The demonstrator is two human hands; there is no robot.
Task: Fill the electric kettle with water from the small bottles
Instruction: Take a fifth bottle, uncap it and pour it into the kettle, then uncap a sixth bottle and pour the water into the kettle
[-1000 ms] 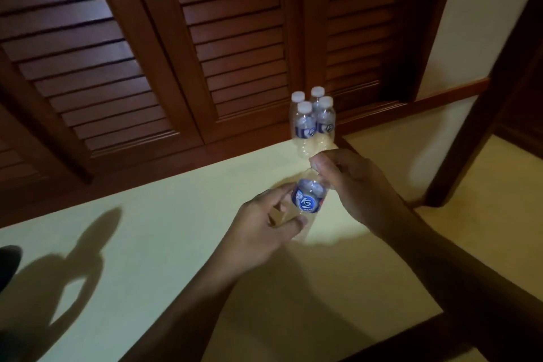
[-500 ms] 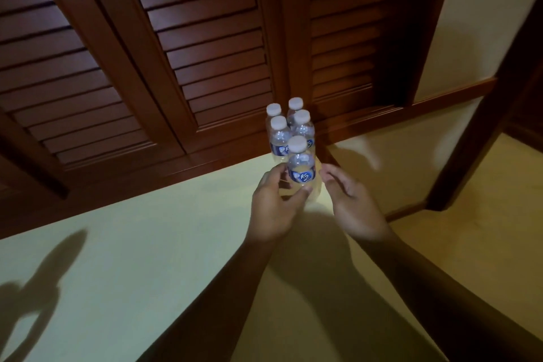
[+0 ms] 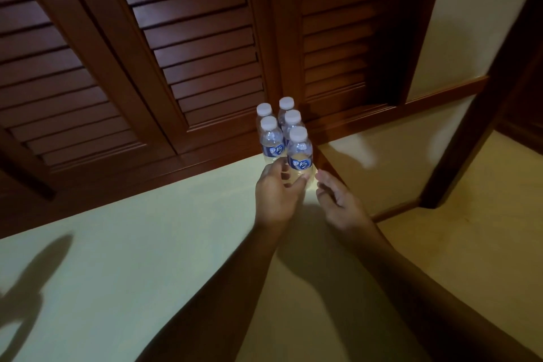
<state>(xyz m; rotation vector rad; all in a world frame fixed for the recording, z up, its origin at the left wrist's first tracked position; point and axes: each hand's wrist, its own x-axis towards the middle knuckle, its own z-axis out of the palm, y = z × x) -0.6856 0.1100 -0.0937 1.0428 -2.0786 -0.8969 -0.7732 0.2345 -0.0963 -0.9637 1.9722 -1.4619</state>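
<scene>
Several small clear water bottles with white caps and blue labels stand clustered at the far right corner of the pale table. The nearest bottle stands upright in front of the group. My left hand wraps its thumb and fingers around the lower part of that bottle. Just right of the bottle, my right hand is open, fingers spread, not touching it. No kettle is in view.
Dark wooden louvred shutters rise right behind the bottles. The table's right edge runs just beside my right hand, with the floor below. A dark wooden post stands at the right.
A second ago both hands held the bottle tilted, my right hand at its cap. It now stands upright with the group, my right hand has let go, and the view has shifted.
</scene>
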